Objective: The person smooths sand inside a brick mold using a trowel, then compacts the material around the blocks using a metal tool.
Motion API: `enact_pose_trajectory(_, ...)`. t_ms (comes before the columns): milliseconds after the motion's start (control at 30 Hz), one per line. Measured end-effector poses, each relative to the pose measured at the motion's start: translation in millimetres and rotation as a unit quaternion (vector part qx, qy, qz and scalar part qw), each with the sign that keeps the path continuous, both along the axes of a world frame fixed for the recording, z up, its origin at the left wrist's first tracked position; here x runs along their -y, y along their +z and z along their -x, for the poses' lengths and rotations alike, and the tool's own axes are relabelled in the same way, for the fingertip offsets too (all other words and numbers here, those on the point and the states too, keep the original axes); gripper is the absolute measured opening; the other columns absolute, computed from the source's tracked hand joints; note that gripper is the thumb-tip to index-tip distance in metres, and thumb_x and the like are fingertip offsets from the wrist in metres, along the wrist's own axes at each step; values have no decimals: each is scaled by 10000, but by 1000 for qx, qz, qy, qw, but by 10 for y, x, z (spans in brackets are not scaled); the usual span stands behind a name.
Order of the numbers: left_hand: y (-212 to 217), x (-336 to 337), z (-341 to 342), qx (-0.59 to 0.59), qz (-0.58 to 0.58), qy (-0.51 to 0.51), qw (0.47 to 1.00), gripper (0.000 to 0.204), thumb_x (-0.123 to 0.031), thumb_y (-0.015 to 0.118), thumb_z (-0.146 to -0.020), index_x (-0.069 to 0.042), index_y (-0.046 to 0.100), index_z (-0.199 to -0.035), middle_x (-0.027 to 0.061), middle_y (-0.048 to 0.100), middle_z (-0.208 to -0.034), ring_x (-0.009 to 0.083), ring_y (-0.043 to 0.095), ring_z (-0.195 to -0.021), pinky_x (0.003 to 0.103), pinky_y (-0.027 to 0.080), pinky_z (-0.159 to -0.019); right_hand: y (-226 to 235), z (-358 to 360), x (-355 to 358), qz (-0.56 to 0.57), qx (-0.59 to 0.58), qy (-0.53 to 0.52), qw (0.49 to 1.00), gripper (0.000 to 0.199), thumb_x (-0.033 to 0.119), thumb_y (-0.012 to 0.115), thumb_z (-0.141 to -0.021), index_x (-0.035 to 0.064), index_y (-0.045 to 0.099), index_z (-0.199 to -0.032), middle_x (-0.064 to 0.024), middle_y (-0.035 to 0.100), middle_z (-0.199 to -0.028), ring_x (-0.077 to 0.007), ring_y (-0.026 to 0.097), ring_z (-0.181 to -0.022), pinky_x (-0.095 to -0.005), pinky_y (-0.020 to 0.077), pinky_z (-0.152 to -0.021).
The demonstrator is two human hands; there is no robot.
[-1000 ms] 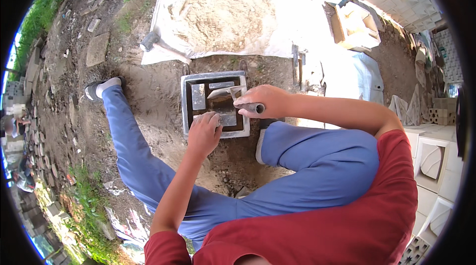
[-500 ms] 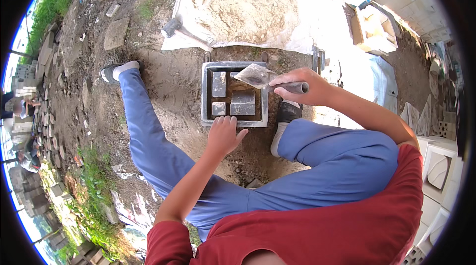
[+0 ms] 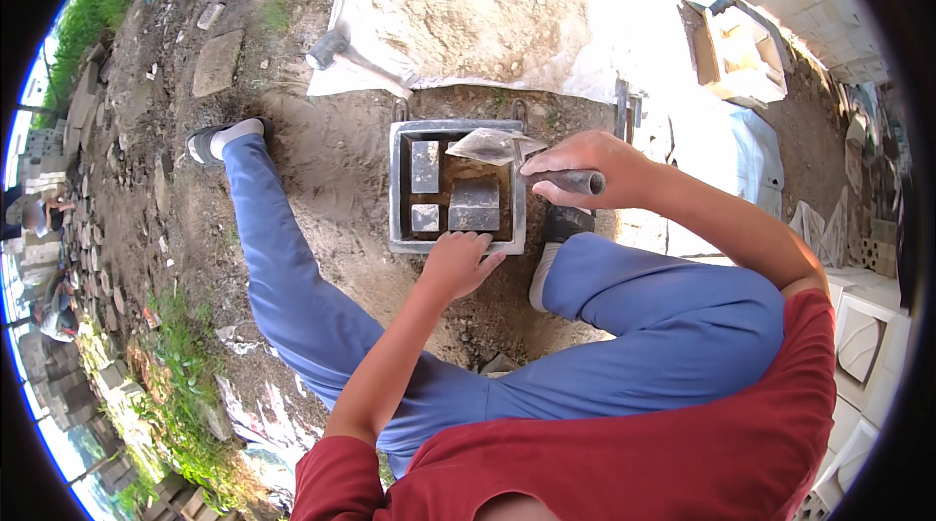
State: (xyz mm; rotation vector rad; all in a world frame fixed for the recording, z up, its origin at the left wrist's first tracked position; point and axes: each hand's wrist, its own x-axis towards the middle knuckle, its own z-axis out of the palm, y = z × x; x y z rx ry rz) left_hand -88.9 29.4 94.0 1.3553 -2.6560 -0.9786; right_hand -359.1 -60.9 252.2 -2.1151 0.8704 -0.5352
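Note:
A square grey metal mould point(image 3: 396, 192) lies on the ground between my feet, with several dark rectangular blocks inside and brown gaps between them. The large block point(image 3: 475, 205) stands at the near right, a tall narrow one point(image 3: 425, 167) at the far left. In my right hand point(image 3: 595, 168) is the handle of a pointing trowel point(image 3: 485, 145); its dusty blade hangs over the mould's far right corner and hides part of the inside. My left hand point(image 3: 458, 264) rests with its fingertips at the mould's near rim, by the large block, thumb apart to the right.
Beyond the mould, a pale sheet point(image 3: 336, 73) bears a heap of sand point(image 3: 483, 19). A mallet point(image 3: 330, 50) lies at the sheet's left corner. At the far right are an open cardboard box point(image 3: 738, 58) and a blue plastic sheet point(image 3: 756, 155). Stones and grass lie left.
My left hand has slid right along the near rim. The trowel blade has dipped and swung slightly left over the mould, with my right hand moving a little left.

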Motion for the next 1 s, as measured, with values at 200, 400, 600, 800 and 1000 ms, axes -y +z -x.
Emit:
enact_pose_trajectory(200, 217, 104, -290, -96, -30, 9, 995, 333, -307, 630, -962, -30, 655, -1144, 160, 679, -1100, 365, 635, -1043, 457, 498, -892, -234, -131, -144, 177, -132, 87, 972, 265, 279, 692, -902, 48, 690, -1033, -121, 655, -702, -320, 659, -636, -427, 519, -572)
enact_pose_trajectory(400, 454, 338, -528, -76, -15, 78, 994, 208, -203, 661, -930, -41, 675, -1059, 139, 683, -1046, 340, 643, -1001, 417, 510, -858, -516, -393, -356, 180, -207, 133, 952, 211, 229, 648, -906, 19, 639, -914, -127, 626, -658, -337, 660, -638, -450, 513, -555)
enact_pose_trajectory(600, 209, 380, -595, -127, 144, 224, 955, 318, -181, 675, -904, -58, 627, -1194, 154, 617, -1201, 379, 558, -1147, 445, 453, -974, -760, -736, -290, 148, -252, 107, 950, 233, 236, 639, -902, 8, 618, -942, -140, 628, -672, -336, 664, -635, -452, 518, -570)
enact_pose_trajectory(800, -279, 341, -543, -100, 247, 268, 926, 573, -257, 607, -948, -13, 466, -1447, 229, 382, -1542, 429, 351, -1429, 497, 318, -1160, -770, -878, -66, 140, -236, 175, 945, 161, 209, 674, -795, 54, 640, -769, -127, 653, -691, -334, 685, -704, -451, 540, -620)
enact_pose_trajectory(1000, -299, 351, -535, -99, 255, 283, 919, 560, -242, 558, -960, -19, 460, -1464, 198, 355, -1583, 427, 335, -1452, 497, 338, -1156, -529, -784, 69, 86, -252, 254, 930, 307, 309, 604, -929, 59, 609, -751, -156, 639, -718, -381, 660, -748, -498, 529, -669)
